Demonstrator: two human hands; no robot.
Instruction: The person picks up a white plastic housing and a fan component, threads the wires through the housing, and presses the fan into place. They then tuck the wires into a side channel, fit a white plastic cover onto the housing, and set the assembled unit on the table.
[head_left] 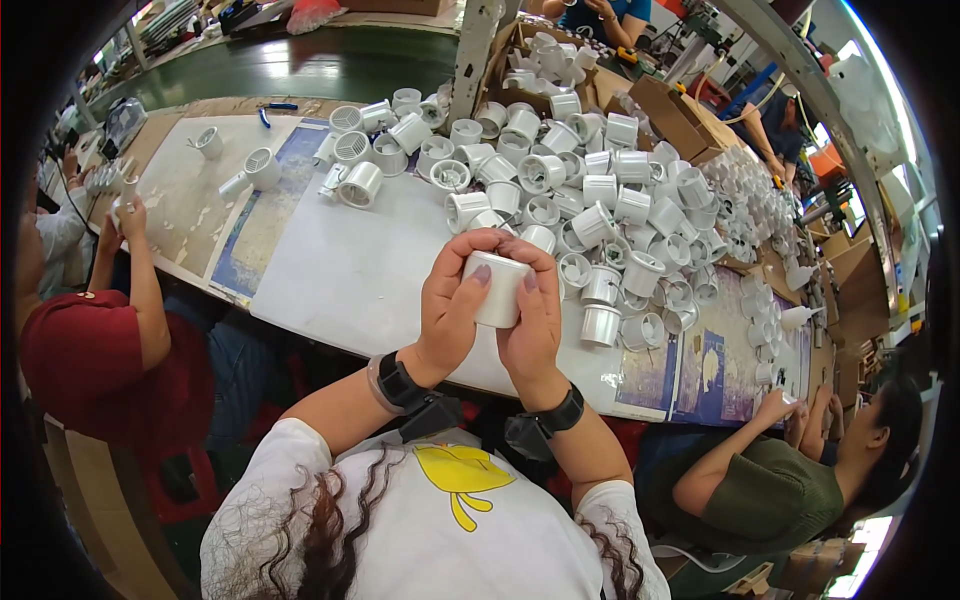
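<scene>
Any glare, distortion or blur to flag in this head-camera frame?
Head view: fisheye bending curves the worn metal beam inside a black rim; head view: glare streaks the dark green surface, and light blows out at the upper right; head view: the white plastic cylinder in the left hand and right hand looks fairly sharp.

No text, label, brand, number or sign — on any surface in view — is readable.

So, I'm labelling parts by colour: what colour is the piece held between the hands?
The piece is white, clearest in the head view.
</scene>
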